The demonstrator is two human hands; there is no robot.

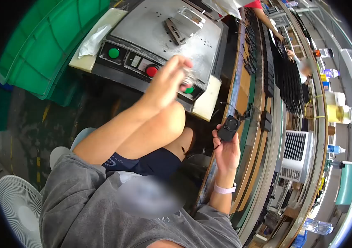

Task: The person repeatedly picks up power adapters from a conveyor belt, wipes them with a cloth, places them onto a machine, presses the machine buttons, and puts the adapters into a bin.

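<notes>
My left hand (pixel 165 84) is raised over the front edge of a grey metal machine (pixel 143 20). Its fingers are closed round a small silvery object (pixel 188 77), too blurred to name. A red button (pixel 151 70) lies just left of that hand, and a green button (pixel 189 89) is partly behind the object. Over the conveyor's near edge, my right hand (pixel 227 155), palm up, grips a small black device (pixel 229 128) with a round part on its face and a cable. A dark metal piece (pixel 174 32) and a metal bracket (pixel 191 17) rest on the machine top.
Left of the machine stands a green crate (pixel 44 45). A conveyor line (pixel 242 173) with black parts (pixel 269 62) runs along the right, with a white fan unit (pixel 296 155) and bottles beyond. Co-workers' arms reach in at the top right. White stools (pixel 23 206) stand at lower left.
</notes>
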